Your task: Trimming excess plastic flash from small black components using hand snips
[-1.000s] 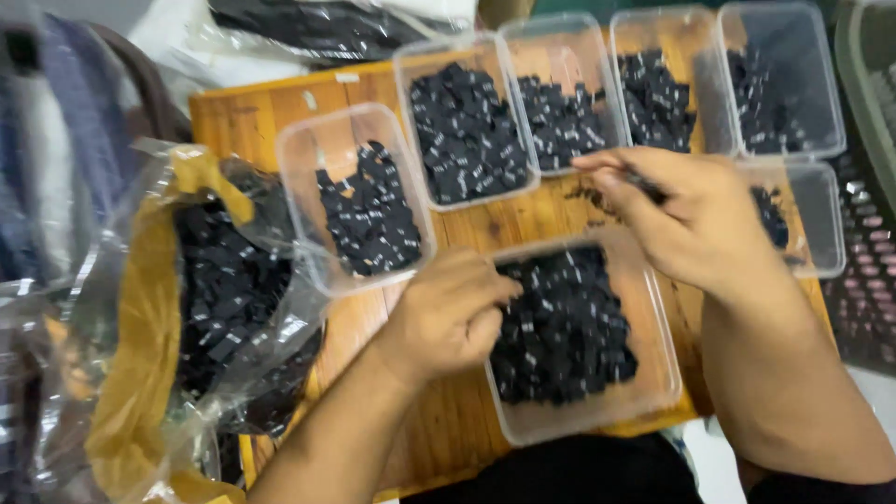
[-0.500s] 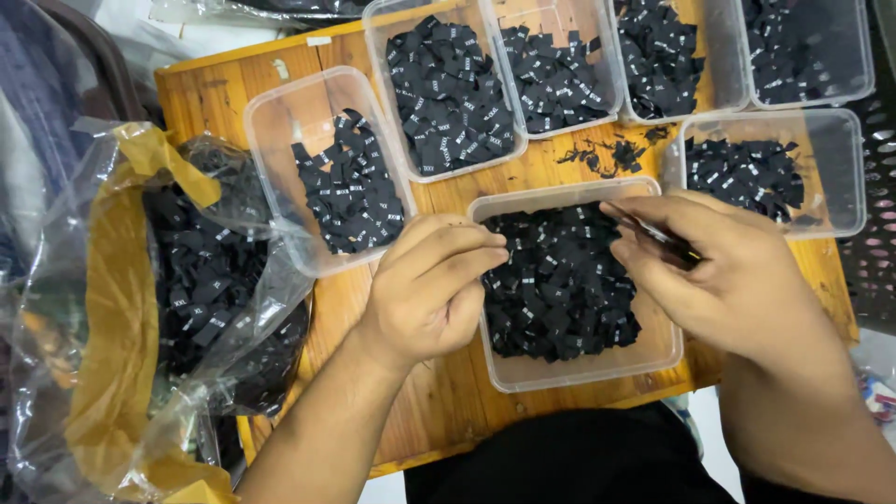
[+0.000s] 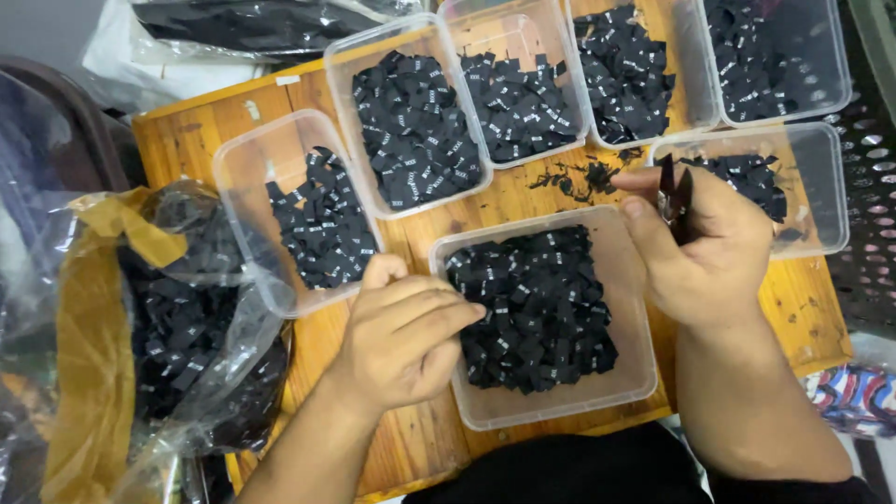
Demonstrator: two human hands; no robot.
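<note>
- My left hand (image 3: 401, 341) sits at the left rim of the near tub (image 3: 551, 411), fingers (image 3: 446, 315) drawn narrow and reaching onto the black tags (image 3: 537, 303) heaped inside; whether a tag is pinched between them, I cannot tell.
- Those tags lie loose and overlapping, so I judge a pinch here could lift two at once, or flick a neighbour over the low wall.
- My right hand (image 3: 700, 257) hovers over the tub's far right corner, fingers curled around small dark snips (image 3: 677, 198) with the tips pointing up and away.
- Risk there, to my eye: the blades stand close to my own thumb, and a careless squeeze could nick skin rather than thread.
- Just beyond lies a scatter of black offcuts (image 3: 577, 177) on the wooden worktop (image 3: 187, 140); a sweep of the wrist could push them into a sorted tub.
- The tub at the right edge (image 3: 821, 201) sits just beside my right hand, so a bump could shift it.
- At far left the clear bag (image 3: 177, 317) of tags slumps open with its yellow lining folded out, and it looks ready to spill if my left elbow catches it.
</note>
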